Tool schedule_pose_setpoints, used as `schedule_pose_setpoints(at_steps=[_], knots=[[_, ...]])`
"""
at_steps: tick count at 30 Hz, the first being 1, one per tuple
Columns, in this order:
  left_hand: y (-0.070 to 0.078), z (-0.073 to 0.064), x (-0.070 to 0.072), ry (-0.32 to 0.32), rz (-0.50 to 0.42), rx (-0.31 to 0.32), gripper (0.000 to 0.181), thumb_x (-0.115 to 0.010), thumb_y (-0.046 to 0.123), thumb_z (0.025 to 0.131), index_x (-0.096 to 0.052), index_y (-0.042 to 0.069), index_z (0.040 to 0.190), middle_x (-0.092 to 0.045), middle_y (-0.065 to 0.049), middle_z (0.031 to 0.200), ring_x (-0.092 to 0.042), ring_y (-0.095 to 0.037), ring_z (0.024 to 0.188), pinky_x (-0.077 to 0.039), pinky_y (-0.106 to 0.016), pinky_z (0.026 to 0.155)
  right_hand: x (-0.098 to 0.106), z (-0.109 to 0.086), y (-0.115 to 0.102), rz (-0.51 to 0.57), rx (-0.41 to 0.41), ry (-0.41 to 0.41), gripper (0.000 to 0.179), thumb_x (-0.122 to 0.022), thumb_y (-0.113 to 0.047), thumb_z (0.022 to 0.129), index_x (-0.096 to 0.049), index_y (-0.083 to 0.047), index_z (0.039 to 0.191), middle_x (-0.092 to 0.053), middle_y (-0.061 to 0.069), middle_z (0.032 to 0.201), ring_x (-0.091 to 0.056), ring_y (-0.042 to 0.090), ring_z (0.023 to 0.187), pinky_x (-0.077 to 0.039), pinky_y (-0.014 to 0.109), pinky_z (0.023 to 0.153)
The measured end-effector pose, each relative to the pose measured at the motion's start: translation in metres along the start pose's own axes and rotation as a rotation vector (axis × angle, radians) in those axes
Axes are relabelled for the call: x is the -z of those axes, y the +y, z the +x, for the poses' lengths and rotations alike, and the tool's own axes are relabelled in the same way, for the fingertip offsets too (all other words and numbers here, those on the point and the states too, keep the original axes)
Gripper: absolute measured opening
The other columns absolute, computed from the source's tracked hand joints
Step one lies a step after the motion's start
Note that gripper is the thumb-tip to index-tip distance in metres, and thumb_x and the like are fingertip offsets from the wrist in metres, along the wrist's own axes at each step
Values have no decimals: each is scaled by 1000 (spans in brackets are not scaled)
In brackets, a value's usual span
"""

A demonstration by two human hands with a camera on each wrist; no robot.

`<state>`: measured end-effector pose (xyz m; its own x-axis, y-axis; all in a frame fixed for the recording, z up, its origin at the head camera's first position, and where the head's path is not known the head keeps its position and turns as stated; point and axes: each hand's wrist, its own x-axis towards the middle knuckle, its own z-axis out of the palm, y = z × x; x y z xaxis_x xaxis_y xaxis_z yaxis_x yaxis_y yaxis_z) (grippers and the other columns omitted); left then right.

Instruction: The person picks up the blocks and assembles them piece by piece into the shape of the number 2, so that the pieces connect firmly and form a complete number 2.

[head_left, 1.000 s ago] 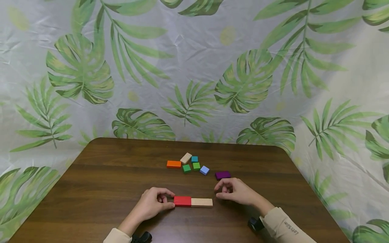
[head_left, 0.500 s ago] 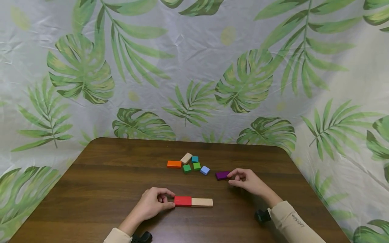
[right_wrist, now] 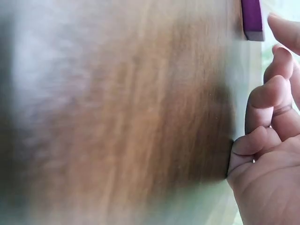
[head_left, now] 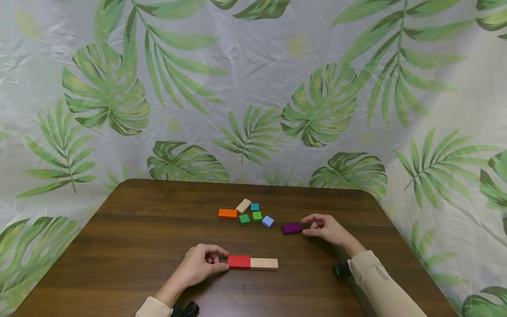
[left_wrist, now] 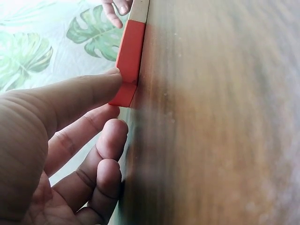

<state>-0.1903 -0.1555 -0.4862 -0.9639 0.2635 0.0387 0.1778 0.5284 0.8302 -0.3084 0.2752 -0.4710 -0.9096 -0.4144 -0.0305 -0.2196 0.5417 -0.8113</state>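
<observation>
Nearest, the left hand (head_left: 199,266) pinches the free end of the red block (head_left: 239,262), its grip clamped there probably to steady it against the pale wooden block (head_left: 264,263) it meets end to end. Both lie flat on the counter (head_left: 119,264); the red block looks smooth, even-coloured and square-edged. Farther on, the right hand (head_left: 327,229) holds nothing, its grip apart just beside the purple block (head_left: 292,228), a dark, flat-topped piece. Beyond lie a light blue block (head_left: 267,221), a dark green block (head_left: 244,219), a lime block (head_left: 257,216), an orange block (head_left: 227,214), a teal block (head_left: 255,207) and a second pale block (head_left: 243,206), perhaps grouped for easy reach
</observation>
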Motion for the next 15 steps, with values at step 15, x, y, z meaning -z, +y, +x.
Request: schedule_pose_setpoints(at_steps=[15], knots=[[3, -1, 1, -4, 2, 1, 21, -91, 24, 86, -82, 18, 104, -62, 6, 72, -48, -4, 61, -36, -21, 58, 0, 9, 1, 20, -51, -60, 49, -81, -18, 97, -66, 3, 139, -56, -2, 80, -49, 9, 72, -42, 25, 72]])
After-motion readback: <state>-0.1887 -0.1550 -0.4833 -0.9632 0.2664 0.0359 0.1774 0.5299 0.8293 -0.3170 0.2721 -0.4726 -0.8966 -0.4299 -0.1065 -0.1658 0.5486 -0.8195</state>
